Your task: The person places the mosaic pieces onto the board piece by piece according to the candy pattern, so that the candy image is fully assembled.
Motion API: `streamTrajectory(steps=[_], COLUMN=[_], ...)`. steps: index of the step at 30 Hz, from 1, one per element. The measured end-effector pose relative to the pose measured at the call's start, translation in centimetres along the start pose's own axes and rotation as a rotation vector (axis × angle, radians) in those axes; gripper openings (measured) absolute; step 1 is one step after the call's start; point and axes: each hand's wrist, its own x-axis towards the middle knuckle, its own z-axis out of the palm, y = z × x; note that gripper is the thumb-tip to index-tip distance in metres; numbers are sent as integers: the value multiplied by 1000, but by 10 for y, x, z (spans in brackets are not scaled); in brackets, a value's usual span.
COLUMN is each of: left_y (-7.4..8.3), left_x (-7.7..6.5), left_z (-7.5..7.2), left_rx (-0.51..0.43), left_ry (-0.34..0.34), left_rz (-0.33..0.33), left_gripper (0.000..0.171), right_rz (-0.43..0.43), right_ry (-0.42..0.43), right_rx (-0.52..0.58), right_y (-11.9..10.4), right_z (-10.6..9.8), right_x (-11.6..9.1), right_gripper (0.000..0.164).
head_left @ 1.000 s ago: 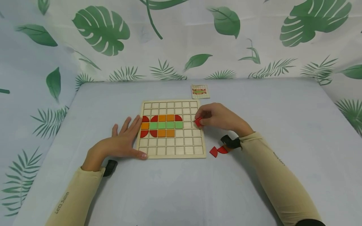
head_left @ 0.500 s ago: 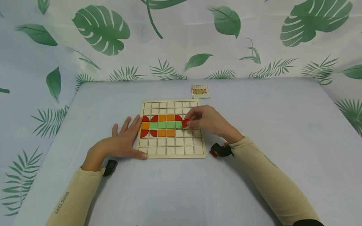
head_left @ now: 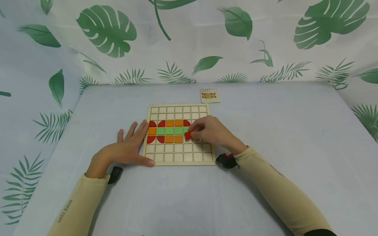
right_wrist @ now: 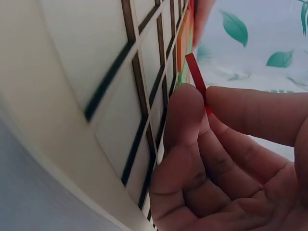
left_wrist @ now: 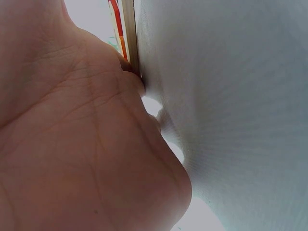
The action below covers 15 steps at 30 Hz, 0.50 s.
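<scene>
A wooden grid board point(head_left: 178, 158) lies on the table, with red, orange and green tiles set in its left and middle cells. My right hand point(head_left: 211, 131) pinches a red tile point(head_left: 188, 135) between thumb and finger, just over the board by the right end of the lower orange row. In the right wrist view the red tile point(right_wrist: 196, 74) is tilted and seen edge-on. With fingers spread, my left hand point(head_left: 125, 151) rests against the board's left edge, its thumb at the near corner. The left wrist view shows mostly the palm point(left_wrist: 86, 144) beside the board's edge.
A small pattern card point(head_left: 209, 95) lies behind the board's far right corner. Right of the board, a bit of red tile point(head_left: 227, 155) shows beside the black wrist camera point(head_left: 226, 161). A leaf-print cloth point(head_left: 177, 42) hangs at the back.
My right hand has moved left and nearer with the red tile, from the board's right edge to over its middle. The loose tiles are now mostly hidden. My left hand has stayed put.
</scene>
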Motion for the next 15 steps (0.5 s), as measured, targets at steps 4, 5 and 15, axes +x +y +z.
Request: streamTrajectory(steps=[4,5,15], left_y=[0,0,1], left_x=[0,1,1], left_z=[0,1,0], left_rx=[-1,0,0], left_ry=[1,1,0], left_rz=[2,1,3], left_gripper=[144,144,144], right_rz=[-26,-35,-62], right_ry=[5,9,22], right_rx=[-23,-31,-61], right_y=[0,1,1], right_z=[4,5,9], right_x=[0,1,1], right_gripper=[9,8,3])
